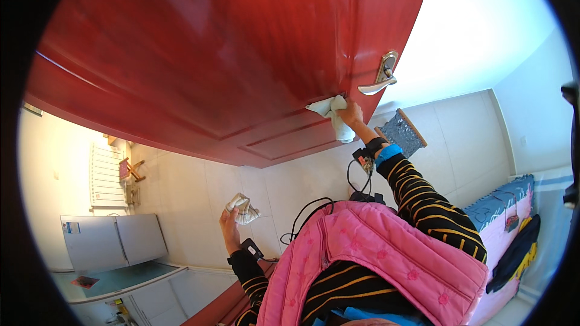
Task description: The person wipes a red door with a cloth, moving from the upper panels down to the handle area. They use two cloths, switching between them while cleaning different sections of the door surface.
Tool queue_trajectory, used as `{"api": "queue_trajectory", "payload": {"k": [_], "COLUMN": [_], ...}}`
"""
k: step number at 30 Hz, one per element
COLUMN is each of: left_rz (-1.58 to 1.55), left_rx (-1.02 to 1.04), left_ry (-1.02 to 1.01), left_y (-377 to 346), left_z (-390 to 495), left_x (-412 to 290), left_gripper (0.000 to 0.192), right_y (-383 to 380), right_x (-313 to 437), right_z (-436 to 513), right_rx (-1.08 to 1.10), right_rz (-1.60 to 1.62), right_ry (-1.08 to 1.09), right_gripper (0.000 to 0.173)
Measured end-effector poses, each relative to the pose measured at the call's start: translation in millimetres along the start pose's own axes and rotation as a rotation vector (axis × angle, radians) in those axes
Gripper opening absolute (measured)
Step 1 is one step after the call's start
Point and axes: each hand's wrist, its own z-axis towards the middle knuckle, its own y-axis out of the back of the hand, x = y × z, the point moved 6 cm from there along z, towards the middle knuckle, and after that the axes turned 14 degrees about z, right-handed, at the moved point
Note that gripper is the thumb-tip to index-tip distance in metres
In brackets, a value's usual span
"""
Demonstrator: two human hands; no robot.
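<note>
A reddish-brown panelled door point(253, 45) fills the upper part of the view. My right hand point(350, 113) grips a pale cloth point(337, 115) and presses it against the door's moulding, just below the metal lever handle point(380, 79). One end of that cloth hangs down and a corner spreads to the left. Lower and to the left, apart from the door, my left hand point(230, 225) holds a folded, striped pale cloth point(242, 209). A strap with a small black device point(252, 249) is at my left wrist.
A folding stool with a grey woven seat point(402, 133) stands right of the door. A smaller wooden stool point(130, 170) is near a white radiator point(108, 176). At lower left is a white refrigerator point(113, 240). A bed point(498, 235) with clothing lies at right. Black cables point(299, 222) hang by my body.
</note>
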Motion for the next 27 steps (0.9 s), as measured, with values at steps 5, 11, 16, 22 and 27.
{"api": "queue_trajectory", "payload": {"k": [5, 11, 16, 22, 27], "left_rz": [-0.009, 0.068, 0.012, 0.019, -0.04], "left_rx": [-0.002, 0.074, 0.14, 0.108, 0.088], "left_ry": [0.028, -0.088, -0.118, -0.133, -0.064], "left_y": [1, -3, -4, 28, 59], "left_z": [5, 2, -5, 5, 19], "left_x": [10, -14, -33, 2, 19], "left_gripper": [0.036, 0.033, 0.035, 0.039, 0.033], "right_y": [-10, 76, 201, 386, 469], "right_x": [23, 198, 359, 538, 655], "right_z": [0, -97, -149, -217, -279], "right_rx": [0.108, 0.155, -0.027, -0.808, -1.542], "right_rz": [0.589, 1.0, 0.886, 0.516, 0.162], "right_ry": [-0.132, 0.291, 0.876, 1.749, 1.766], "right_gripper": [0.053, 0.033, 0.035, 0.044, 0.043]}}
